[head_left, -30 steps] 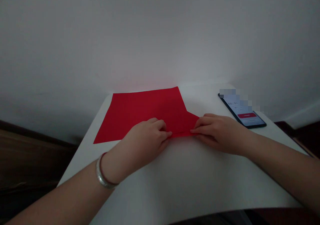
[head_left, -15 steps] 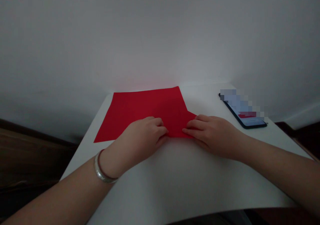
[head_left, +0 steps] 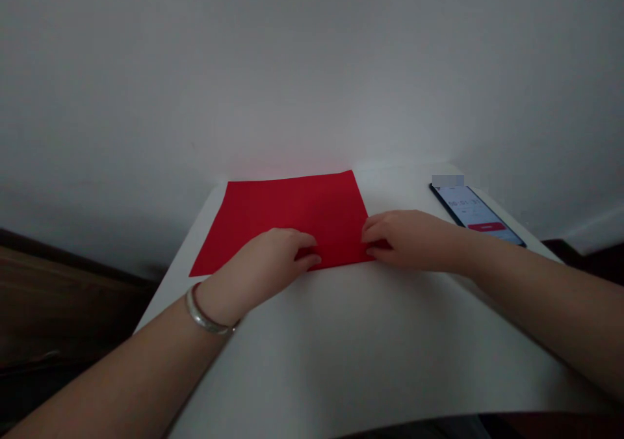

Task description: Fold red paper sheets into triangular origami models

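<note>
A red sheet lies on the white table, toward the far left corner, its far side close to the table's far edge and the wall. Its near side faces the table's near edge, with a broad bare stretch of tabletop between.

The left hand rests over the near side of the sheet, covering part of that border. Its fingers are loosely curled, with thumb and forefinger parted and red showing in the gap — they are not clamped on anything. A silver-coloured bangle circles the left wrist.

The right hand is at the sheet's near right corner, fingertips against the red, fingers bent and thumb set a little apart from them. Whether they pinch the border or only press on it, I cannot tell.

A phone lies along the table's right edge, near the far right corner — screen up and lit, its lower end just beyond the right forearm. Brown wooden furniture stands past the table's left edge.
</note>
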